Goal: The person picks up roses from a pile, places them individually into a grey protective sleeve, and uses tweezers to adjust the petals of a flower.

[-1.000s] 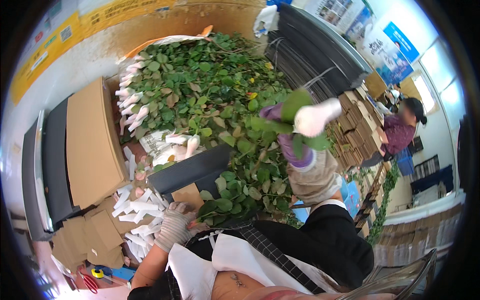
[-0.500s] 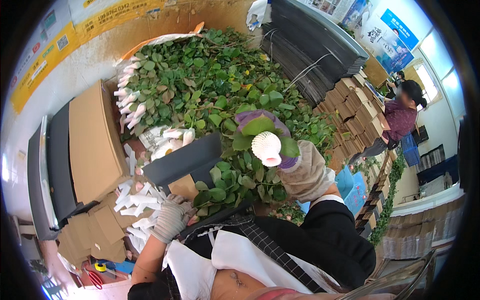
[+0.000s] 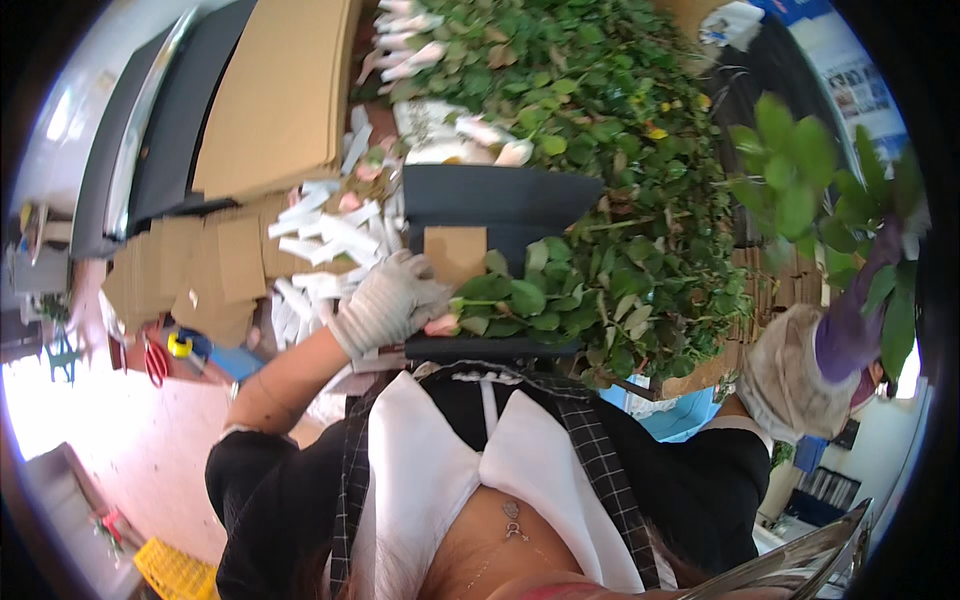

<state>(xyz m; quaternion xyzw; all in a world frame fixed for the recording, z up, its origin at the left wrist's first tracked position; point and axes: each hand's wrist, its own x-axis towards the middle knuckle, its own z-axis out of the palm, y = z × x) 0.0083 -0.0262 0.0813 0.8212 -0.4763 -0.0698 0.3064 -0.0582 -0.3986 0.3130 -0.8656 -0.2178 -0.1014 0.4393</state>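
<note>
My left hand (image 3: 392,300), in a pale knit glove, is curled beside a brown cardboard piece (image 3: 456,255). Its fingers close on a pink rose (image 3: 442,325) whose leafy stem points right, on the black board (image 3: 500,195). Far out to the right, my right hand (image 3: 858,318) wears a purple glove with a beige sleeve cover. It is wrapped round a leafy rose stem (image 3: 800,185), whose leaves are smeared by motion; the flower head does not show clearly.
A large heap of leafy roses (image 3: 600,110) fills the back. White foam sleeves (image 3: 330,235) lie left of my left hand. Cardboard sheets (image 3: 275,100) stand at the back left. Red scissors (image 3: 156,360) and a yellow tape roll (image 3: 180,344) lie on the left.
My right hand has swung far right with its stem, away from the middle. The white-sleeved flower head seen there before no longer shows. The view has turned; my left hand stays by the board.
</note>
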